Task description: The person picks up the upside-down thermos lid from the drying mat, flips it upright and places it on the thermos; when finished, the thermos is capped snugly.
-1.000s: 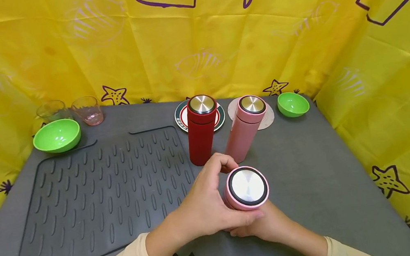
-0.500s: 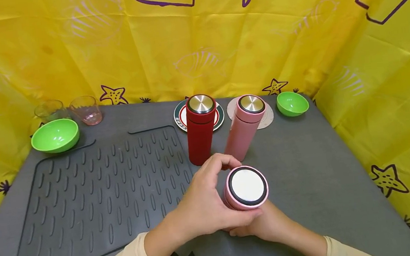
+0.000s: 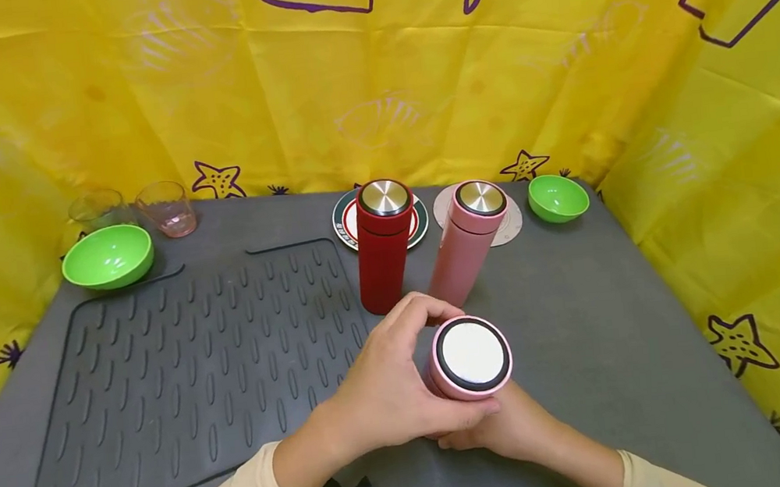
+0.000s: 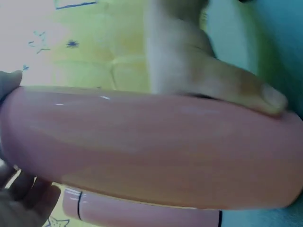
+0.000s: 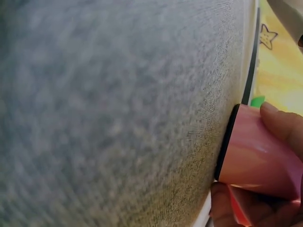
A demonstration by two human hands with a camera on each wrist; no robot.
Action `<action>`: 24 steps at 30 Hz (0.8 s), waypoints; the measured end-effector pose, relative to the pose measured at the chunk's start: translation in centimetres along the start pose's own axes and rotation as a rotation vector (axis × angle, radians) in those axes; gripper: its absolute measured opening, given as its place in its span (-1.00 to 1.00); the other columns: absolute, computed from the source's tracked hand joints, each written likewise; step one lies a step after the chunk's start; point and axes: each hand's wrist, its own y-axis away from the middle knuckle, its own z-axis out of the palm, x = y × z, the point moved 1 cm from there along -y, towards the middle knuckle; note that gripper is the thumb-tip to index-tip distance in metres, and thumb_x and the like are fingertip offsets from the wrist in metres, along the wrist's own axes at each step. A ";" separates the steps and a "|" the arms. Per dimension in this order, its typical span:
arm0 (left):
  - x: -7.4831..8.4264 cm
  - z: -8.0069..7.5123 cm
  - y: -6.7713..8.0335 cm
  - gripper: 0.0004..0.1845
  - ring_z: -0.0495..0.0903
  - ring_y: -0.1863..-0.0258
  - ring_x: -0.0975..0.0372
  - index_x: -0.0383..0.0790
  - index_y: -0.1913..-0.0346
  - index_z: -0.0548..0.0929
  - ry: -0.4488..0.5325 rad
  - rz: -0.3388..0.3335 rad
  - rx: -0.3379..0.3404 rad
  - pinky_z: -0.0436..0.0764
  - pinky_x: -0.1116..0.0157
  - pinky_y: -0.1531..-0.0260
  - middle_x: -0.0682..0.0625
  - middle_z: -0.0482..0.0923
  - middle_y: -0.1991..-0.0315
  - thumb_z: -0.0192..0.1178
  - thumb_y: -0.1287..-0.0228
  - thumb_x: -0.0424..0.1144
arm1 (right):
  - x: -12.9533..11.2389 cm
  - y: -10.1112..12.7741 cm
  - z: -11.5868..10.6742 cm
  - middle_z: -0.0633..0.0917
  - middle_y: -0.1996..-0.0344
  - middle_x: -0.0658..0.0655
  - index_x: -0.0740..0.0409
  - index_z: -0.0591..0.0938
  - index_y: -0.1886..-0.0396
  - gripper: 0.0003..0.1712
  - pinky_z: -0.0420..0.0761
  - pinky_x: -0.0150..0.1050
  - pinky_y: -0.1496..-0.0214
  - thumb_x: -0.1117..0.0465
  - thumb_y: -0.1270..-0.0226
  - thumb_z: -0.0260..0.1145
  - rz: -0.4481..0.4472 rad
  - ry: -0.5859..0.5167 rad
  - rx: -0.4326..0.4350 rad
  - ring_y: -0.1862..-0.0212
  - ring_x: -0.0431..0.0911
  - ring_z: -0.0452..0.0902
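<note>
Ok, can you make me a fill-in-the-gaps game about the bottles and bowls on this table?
1. Both hands hold a flask whose colour is ____.
2. The flask standing on the table left of the standing pink flask is ____.
3. The two bowls, the large bowl and the small bowl, are coloured ____.
4. The ribbed mat lies on the ____ side of the table.

Missing words: pink; red; green; left
</note>
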 end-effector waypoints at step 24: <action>-1.3 -1.6 -0.7 -0.24 0.51 -0.13 0.25 -0.15 -0.29 0.50 0.251 -0.003 -0.223 0.44 0.21 -0.16 0.13 0.58 -0.10 0.54 0.06 -0.30 | -0.3 -0.2 0.1 0.63 0.17 -0.17 -0.05 0.58 0.06 -0.31 0.54 -0.21 0.04 0.27 0.29 0.68 0.052 -0.035 -0.010 0.13 -0.18 0.53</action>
